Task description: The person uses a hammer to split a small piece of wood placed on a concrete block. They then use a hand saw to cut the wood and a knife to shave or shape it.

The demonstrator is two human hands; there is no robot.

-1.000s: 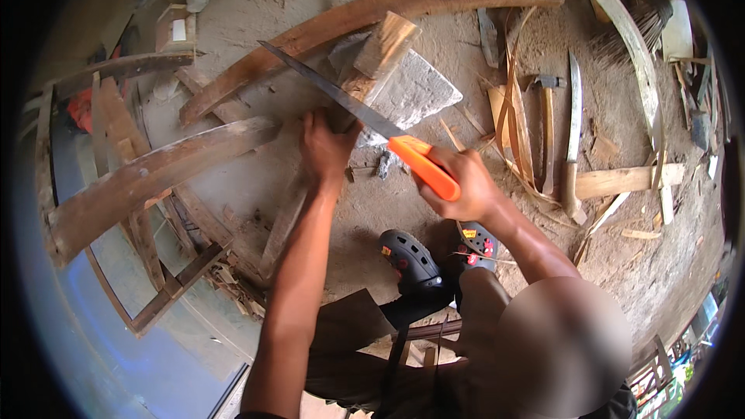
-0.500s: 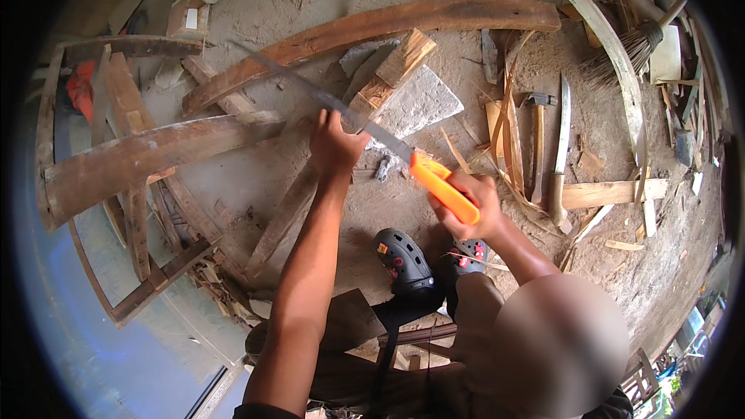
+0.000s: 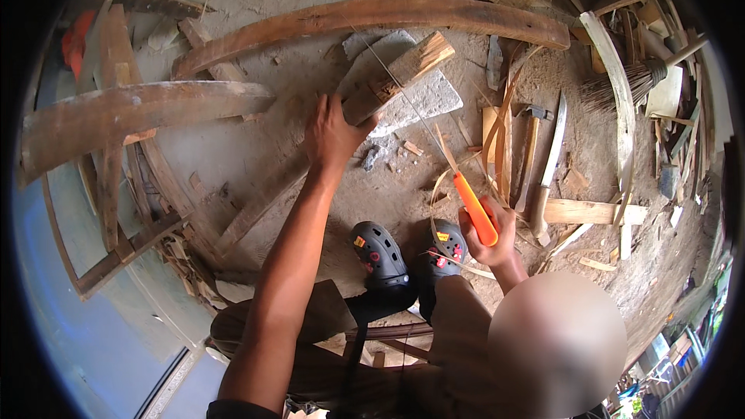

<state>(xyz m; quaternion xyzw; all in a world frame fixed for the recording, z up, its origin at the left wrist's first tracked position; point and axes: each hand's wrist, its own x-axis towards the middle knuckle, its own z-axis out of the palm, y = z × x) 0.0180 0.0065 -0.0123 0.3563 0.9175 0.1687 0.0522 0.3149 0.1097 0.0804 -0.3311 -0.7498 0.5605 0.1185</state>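
My left hand point(image 3: 334, 136) is closed around a wooden beam point(image 3: 363, 103) that slants from lower left to upper right. The beam's far end lies over a rough pale concrete block point(image 3: 434, 101). Farther right, my right hand point(image 3: 498, 231) grips the orange handle of a handsaw point(image 3: 476, 213). Its thin blade appears almost edge-on and crosses the beam beside a rough, splintered notch, beyond my left fingers. From this view I cannot tell how deep the blade sits in the wood.
A curved plank point(image 3: 372, 14) spans the far side, and another beam point(image 3: 147, 112) juts in from the left. At right lie a hammer point(image 3: 529, 157), a machete point(image 3: 555, 147) and a broom point(image 3: 628, 89). My grey clogs point(image 3: 380, 254) stand among wood shavings.
The saw has swung from beside my left hand to across the beam farther right, its blade turned edge-on. My right hand has shifted right and nearer; my left hand still holds the beam.
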